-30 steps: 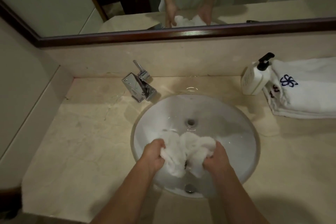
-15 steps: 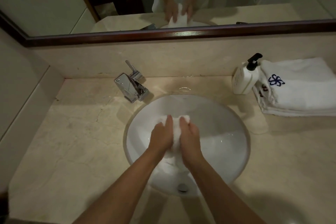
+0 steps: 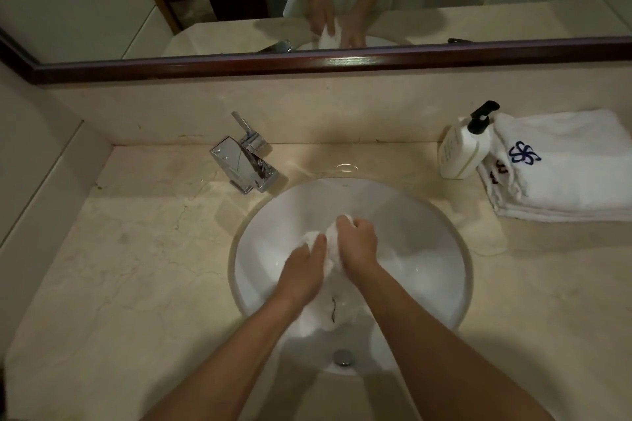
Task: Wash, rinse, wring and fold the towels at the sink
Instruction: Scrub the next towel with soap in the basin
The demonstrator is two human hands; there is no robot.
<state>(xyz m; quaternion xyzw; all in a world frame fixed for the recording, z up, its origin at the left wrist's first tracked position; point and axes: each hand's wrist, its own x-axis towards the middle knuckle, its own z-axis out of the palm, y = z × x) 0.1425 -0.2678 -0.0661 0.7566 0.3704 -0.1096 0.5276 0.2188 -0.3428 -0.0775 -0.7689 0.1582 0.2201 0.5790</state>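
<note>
A small white towel (image 3: 331, 243) is bunched between my two hands above the white oval sink (image 3: 427, 236). My left hand (image 3: 302, 270) lies against its left side with fingers fairly straight, pressing it. My right hand (image 3: 359, 244) curls round the top of the bundle, a little farther from me than the left. The towel's lower part (image 3: 325, 318) hangs down into the basin, showing a dark mark. A stack of folded white towels (image 3: 564, 167) with a blue flower logo lies on the counter at the right.
A chrome faucet (image 3: 244, 164) stands at the sink's back left, no water running. A white pump bottle (image 3: 463, 147) stands beside the folded stack. The beige marble counter (image 3: 136, 249) surrounds the sink. A framed mirror (image 3: 307, 61) runs along the back wall.
The hands, apart with the towel spread between them a second ago, came together on it; now my right hand has slid forward and my left back, rubbing the cloth.
</note>
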